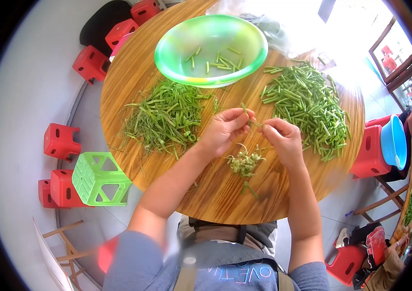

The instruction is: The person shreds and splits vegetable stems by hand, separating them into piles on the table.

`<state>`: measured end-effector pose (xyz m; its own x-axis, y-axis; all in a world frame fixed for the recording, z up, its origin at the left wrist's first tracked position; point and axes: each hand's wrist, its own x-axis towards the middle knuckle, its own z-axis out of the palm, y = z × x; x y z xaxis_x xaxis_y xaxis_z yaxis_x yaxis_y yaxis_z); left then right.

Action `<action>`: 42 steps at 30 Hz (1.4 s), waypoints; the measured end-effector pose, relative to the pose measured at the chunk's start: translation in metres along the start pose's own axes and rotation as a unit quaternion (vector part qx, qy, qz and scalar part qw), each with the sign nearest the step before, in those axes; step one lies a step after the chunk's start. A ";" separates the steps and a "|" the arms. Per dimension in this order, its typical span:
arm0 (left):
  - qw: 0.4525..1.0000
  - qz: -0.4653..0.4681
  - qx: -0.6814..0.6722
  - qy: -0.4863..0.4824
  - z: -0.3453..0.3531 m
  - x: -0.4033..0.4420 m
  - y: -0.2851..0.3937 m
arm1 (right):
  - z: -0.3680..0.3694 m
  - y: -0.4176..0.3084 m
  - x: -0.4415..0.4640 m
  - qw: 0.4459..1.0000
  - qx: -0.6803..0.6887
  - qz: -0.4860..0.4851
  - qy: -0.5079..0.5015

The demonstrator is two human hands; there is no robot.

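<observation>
My left hand (224, 130) and my right hand (283, 138) are raised over the middle of the round wooden table, close together. Between their fingertips runs a thin green stem (254, 123), pinched at both ends. Just below lies a small heap of pale stem ends (244, 161), with a few loose green pieces (249, 188) beneath it. To the left sits a pile of leafy green trimmings (167, 116). A large pile of cut green stems (308, 106) covers the right side. Beyond my hands, a green and yellow basin (211, 80) holds several cut pieces.
The wooden table (215, 203) has clear plastic bags (269, 31) at its far edge. Red stools (61, 140) and a green stool (99, 178) stand left. At right are a blue basin (394, 143) on red stools and other people, one with a shoe (343, 238) showing.
</observation>
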<state>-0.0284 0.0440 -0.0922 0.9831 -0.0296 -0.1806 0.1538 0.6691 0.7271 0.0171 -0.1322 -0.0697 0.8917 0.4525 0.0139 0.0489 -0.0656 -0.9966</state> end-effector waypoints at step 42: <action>0.830 0.244 0.502 -0.017 0.004 -0.008 -0.006 | -0.002 -0.007 0.002 0.995 0.028 0.087 -0.042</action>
<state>-0.0364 0.0372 -0.0923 0.9524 0.0310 0.3031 -0.2741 -0.3473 0.8968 0.0195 -0.1324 -0.0624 0.8438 0.5111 -0.1634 -0.1300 -0.1008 -0.9864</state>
